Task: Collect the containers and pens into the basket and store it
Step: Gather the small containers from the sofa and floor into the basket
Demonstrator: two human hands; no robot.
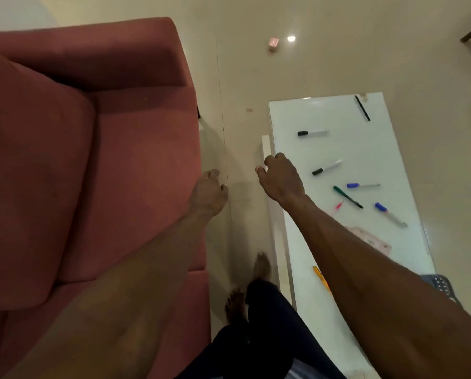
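Both hands are empty with fingers loosely curled: the left hand beside a red sofa, the right hand over the white desk's left edge. Pens lie scattered on the desk, right of that hand, pointing in different directions; the green one runs diagonally from far-left to near-right.

Both arms outstretched; left hand and right hand empty, fingers loosely curled.

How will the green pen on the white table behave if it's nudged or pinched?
The green pen looks thin, straight and round, so it is probably stiff and light. On the glossy white table it may well slide or roll when nudged. It lies flat with little height, so the fingers would likely need a low pinch across its barrel.
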